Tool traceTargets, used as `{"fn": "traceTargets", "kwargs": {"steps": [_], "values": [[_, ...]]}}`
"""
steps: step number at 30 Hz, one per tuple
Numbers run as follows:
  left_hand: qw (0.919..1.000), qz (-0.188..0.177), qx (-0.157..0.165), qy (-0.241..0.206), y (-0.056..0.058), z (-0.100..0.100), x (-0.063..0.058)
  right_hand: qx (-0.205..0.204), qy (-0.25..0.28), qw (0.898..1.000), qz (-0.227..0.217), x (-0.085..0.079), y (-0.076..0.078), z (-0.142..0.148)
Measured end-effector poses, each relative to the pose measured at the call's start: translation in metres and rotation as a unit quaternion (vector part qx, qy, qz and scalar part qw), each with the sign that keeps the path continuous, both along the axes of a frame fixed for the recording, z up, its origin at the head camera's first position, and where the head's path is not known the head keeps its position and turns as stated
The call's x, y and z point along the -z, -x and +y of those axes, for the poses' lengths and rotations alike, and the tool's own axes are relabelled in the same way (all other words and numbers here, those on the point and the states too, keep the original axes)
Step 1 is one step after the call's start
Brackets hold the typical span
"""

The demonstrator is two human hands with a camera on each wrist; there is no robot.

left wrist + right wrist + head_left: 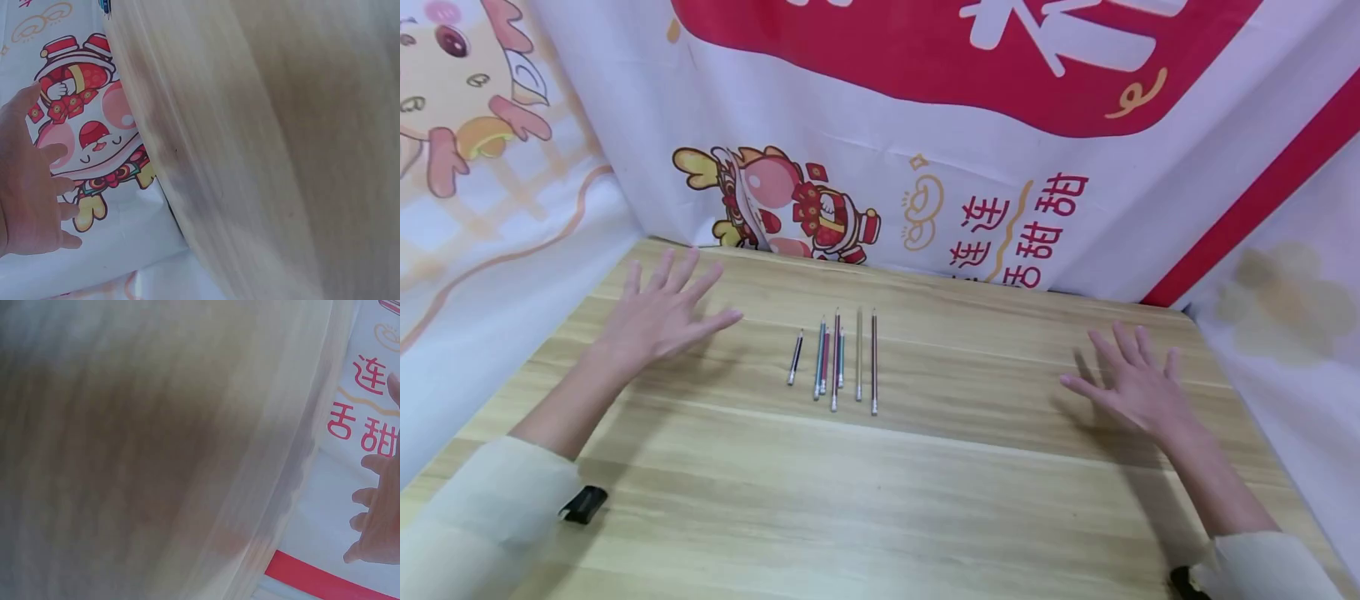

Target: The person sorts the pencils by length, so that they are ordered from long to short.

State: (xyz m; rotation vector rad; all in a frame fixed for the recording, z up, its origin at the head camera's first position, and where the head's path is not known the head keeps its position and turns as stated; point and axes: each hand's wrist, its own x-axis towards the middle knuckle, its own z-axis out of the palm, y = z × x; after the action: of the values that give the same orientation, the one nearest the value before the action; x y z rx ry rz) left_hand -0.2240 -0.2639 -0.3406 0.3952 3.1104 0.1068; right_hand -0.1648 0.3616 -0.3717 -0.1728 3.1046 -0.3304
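Several pencils lie side by side near the middle of the table, tips toward the back and eraser ends toward me. Leftmost is a short dark pencil. A blue-green pencil and others sit close together beside it. Apart on the right lie a pale wood-coloured pencil and a long dark red pencil. My left hand hovers over the table left of the pencils, fingers spread and holding nothing. Far to their right, my right hand is also held over the table with spread fingers, holding nothing.
The wooden table meets a white and red printed cloth along its back edge. More printed cloth hangs at the left side and the right side. A small black device sits at the left sleeve.
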Motion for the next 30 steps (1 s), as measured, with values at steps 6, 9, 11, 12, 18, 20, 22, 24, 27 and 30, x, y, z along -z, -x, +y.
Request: {"fn": "traceTargets", "kwargs": {"steps": [6, 9, 11, 12, 18, 20, 22, 24, 27, 30], "values": [[0.9999, -0.012, 0.004, 0.000, 0.001, 0.005, 0.001, -0.008, -0.009, 1.000, 0.005, -0.002, 0.002, -0.008], [0.9999, -0.013, 0.009, 0.004, 0.001, 0.007, 0.002, -0.012, -0.013, 1.000, 0.002, -0.002, 0.004, -0.013], [0.9998, -0.015, 0.010, 0.005, 0.001, 0.008, 0.002, -0.016, -0.015, 1.000, -0.001, -0.002, 0.005, -0.017], [0.9998, -0.016, 0.011, 0.005, 0.001, 0.009, 0.002, -0.018, -0.017, 1.000, -0.002, -0.001, 0.006, -0.019], [0.9998, -0.017, 0.009, 0.002, 0.000, 0.014, 0.002, -0.029, -0.020, 0.999, -0.006, -0.001, 0.010, -0.032], [0.9998, -0.016, 0.010, 0.004, -0.001, 0.015, 0.001, -0.031, -0.019, 0.999, -0.008, -0.002, 0.011, -0.036], [0.9998, -0.017, 0.011, 0.006, -0.002, 0.017, 0.001, -0.034, -0.020, 0.999, -0.011, -0.003, 0.012, -0.040], [0.9997, -0.016, 0.014, 0.011, -0.003, 0.019, 0.002, -0.039, -0.022, 0.999, -0.015, -0.003, 0.014, -0.045], [0.9996, -0.014, 0.018, 0.017, -0.004, 0.022, 0.003, -0.044, -0.030, 0.998, -0.018, -0.003, 0.016, -0.051], [0.9994, -0.012, 0.022, 0.022, -0.005, 0.026, 0.003, -0.051, -0.040, 0.998, -0.014, -0.002, 0.018, -0.056]]}}
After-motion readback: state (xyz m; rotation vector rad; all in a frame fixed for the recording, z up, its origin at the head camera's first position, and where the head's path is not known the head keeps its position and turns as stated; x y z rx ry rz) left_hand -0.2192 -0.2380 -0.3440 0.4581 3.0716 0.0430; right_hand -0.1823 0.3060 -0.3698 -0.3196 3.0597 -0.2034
